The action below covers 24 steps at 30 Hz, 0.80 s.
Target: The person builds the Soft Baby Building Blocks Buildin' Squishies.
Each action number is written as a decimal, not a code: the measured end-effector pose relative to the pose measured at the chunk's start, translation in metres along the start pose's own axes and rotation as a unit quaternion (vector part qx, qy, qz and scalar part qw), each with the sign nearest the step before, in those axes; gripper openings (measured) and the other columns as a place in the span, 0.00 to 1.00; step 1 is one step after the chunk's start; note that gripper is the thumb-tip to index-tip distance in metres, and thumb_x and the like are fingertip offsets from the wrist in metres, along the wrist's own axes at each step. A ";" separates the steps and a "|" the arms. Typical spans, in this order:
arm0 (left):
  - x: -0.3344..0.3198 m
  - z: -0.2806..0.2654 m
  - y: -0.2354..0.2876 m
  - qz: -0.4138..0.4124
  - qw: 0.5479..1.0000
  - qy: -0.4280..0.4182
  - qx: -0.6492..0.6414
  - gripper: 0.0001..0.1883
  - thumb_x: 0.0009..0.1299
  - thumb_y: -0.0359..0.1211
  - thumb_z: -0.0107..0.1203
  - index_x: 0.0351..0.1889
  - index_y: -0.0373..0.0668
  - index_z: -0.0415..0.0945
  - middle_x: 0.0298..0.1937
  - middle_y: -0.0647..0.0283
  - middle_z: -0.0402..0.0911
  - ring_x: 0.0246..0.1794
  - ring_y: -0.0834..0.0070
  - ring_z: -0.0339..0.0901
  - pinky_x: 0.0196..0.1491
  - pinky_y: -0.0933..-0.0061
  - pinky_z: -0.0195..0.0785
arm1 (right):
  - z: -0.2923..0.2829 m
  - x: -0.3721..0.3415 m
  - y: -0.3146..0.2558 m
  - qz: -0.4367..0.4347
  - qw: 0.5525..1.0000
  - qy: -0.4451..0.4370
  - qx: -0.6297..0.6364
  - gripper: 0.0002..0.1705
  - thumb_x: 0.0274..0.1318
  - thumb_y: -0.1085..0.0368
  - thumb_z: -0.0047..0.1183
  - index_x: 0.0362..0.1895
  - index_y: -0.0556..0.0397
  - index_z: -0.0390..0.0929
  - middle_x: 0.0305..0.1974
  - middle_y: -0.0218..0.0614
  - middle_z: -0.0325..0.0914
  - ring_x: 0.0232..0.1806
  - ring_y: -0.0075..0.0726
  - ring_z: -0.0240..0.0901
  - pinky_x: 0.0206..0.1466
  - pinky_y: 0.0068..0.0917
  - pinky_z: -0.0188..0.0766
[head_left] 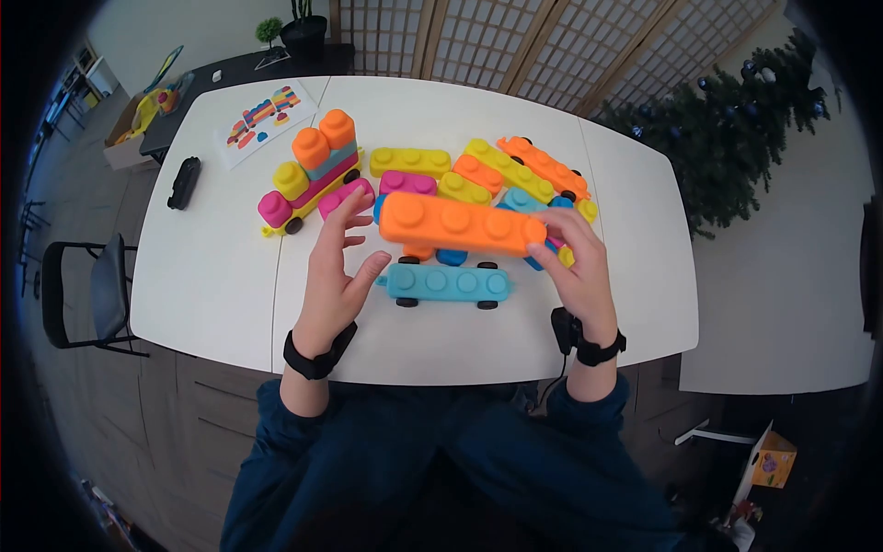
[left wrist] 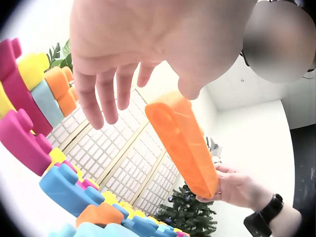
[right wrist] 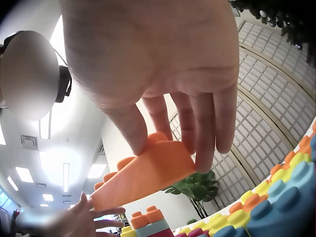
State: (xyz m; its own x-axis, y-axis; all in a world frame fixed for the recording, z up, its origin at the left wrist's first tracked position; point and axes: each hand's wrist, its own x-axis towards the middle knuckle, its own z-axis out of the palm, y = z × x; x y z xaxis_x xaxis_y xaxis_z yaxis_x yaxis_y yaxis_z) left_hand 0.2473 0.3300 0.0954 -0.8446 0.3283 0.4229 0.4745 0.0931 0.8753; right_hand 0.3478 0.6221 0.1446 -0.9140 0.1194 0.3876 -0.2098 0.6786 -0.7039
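Observation:
A long orange block (head_left: pixel 455 224) with a row of studs is held up above the table, its right end pinched between the thumb and fingers of the right hand (head_left: pixel 578 267). Beside its other end, the left hand (head_left: pixel 336 281) has its fingers spread and holds nothing; in the left wrist view a gap shows between that hand (left wrist: pixel 143 54) and the block (left wrist: pixel 182 145). Below the raised block stands a light blue wheeled base (head_left: pixel 448 282) with studs on top. The right wrist view shows the thumb and fingertips of the right hand (right wrist: pixel 158 64) on the block's near end (right wrist: pixel 148 175).
At the left stands a wheeled stack (head_left: pixel 317 177) of yellow, magenta, light blue and orange blocks. Behind the raised block lie yellow blocks (head_left: pixel 410 163), magenta ones (head_left: pixel 407 183) and an orange wheeled base (head_left: pixel 544 167). A printed picture sheet (head_left: pixel 267 120) and a black object (head_left: pixel 184 183) lie farther left.

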 end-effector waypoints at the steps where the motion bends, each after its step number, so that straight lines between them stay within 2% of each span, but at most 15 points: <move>1: -0.001 -0.001 0.000 -0.001 1.000 0.000 0.001 0.32 0.69 0.32 0.66 0.72 0.43 0.69 0.70 0.57 0.75 0.60 0.65 0.78 0.58 0.64 0.73 | 0.002 -0.009 0.001 0.001 1.000 -0.001 0.001 0.18 0.60 0.67 0.65 0.53 0.59 0.80 0.50 0.42 0.79 0.47 0.40 0.80 0.54 0.31 0.77; 4: -0.002 -0.006 -0.003 -0.005 0.999 -0.051 -0.006 0.27 0.70 0.31 0.65 0.68 0.41 0.72 0.64 0.55 0.80 0.57 0.64 0.80 0.55 0.66 0.74 | 0.010 -0.028 0.010 -0.002 1.000 -0.018 0.010 0.18 0.60 0.67 0.66 0.53 0.59 0.81 0.50 0.41 0.78 0.47 0.41 0.78 0.54 0.30 0.75; 6: -0.005 -0.010 -0.008 -0.012 0.984 -0.164 0.073 0.21 0.73 0.28 0.59 0.64 0.38 0.76 0.59 0.55 0.83 0.55 0.65 0.82 0.57 0.68 0.75 | 0.018 -0.039 0.018 0.013 0.999 -0.022 0.020 0.18 0.60 0.67 0.66 0.53 0.59 0.81 0.50 0.41 0.78 0.47 0.41 0.78 0.54 0.30 0.75; 7: -0.008 -0.008 -0.008 -0.011 0.984 -0.164 0.074 0.21 0.73 0.28 0.59 0.64 0.38 0.76 0.59 0.55 0.83 0.55 0.65 0.82 0.57 0.68 0.75 | 0.023 -0.044 0.023 0.026 0.999 -0.027 0.030 0.18 0.59 0.67 0.65 0.53 0.59 0.81 0.49 0.41 0.78 0.47 0.41 0.78 0.54 0.30 0.75; 9: -0.012 -0.002 -0.008 -0.046 0.989 -0.135 0.040 0.17 0.72 0.29 0.63 0.58 0.36 0.79 0.53 0.53 0.85 0.49 0.61 0.83 0.52 0.67 0.76 | 0.030 -0.050 0.027 0.020 0.999 -0.022 0.040 0.18 0.60 0.68 0.65 0.53 0.59 0.81 0.49 0.41 0.78 0.47 0.40 0.78 0.54 0.30 0.75; 13: -0.014 0.006 -0.011 -0.023 0.992 -0.120 0.022 0.19 0.69 0.30 0.66 0.57 0.36 0.80 0.52 0.53 0.84 0.50 0.60 0.82 0.53 0.65 0.76 | 0.039 -0.058 0.034 0.051 0.997 -0.006 0.056 0.18 0.60 0.68 0.65 0.53 0.59 0.81 0.50 0.41 0.78 0.48 0.40 0.78 0.54 0.30 0.75; 16: -0.014 0.007 -0.011 -0.002 0.989 -0.136 0.065 0.20 0.66 0.30 0.69 0.56 0.36 0.80 0.51 0.54 0.84 0.50 0.58 0.82 0.55 0.65 0.76 | 0.042 -0.061 0.040 0.055 0.997 -0.006 0.059 0.18 0.60 0.68 0.65 0.53 0.59 0.80 0.50 0.41 0.79 0.48 0.40 0.78 0.55 0.30 0.75; 18: -0.015 0.007 -0.015 -0.013 0.983 -0.164 0.083 0.21 0.63 0.29 0.71 0.55 0.37 0.81 0.51 0.55 0.85 0.50 0.61 0.83 0.55 0.66 0.76 | 0.045 -0.063 0.043 0.057 0.997 -0.012 0.058 0.18 0.60 0.68 0.65 0.53 0.59 0.80 0.50 0.41 0.79 0.48 0.41 0.78 0.55 0.31 0.75; 24: -0.018 0.011 -0.025 -0.008 0.981 -0.168 0.094 0.20 0.63 0.28 0.71 0.53 0.36 0.81 0.51 0.56 0.85 0.48 0.61 0.82 0.54 0.67 0.76 | 0.048 -0.065 0.046 0.053 0.998 -0.024 0.028 0.19 0.59 0.68 0.66 0.53 0.56 0.80 0.50 0.41 0.78 0.49 0.43 0.78 0.56 0.32 0.75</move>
State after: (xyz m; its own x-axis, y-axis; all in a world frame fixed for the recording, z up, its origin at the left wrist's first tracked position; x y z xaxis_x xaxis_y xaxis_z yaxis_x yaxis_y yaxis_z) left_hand 0.2534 0.3319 0.0637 -0.7383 0.6132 0.2809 0.5257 0.2623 0.8092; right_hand 0.3813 0.6103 0.0584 -0.9476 0.1529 0.2805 -0.1284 0.6218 -0.7726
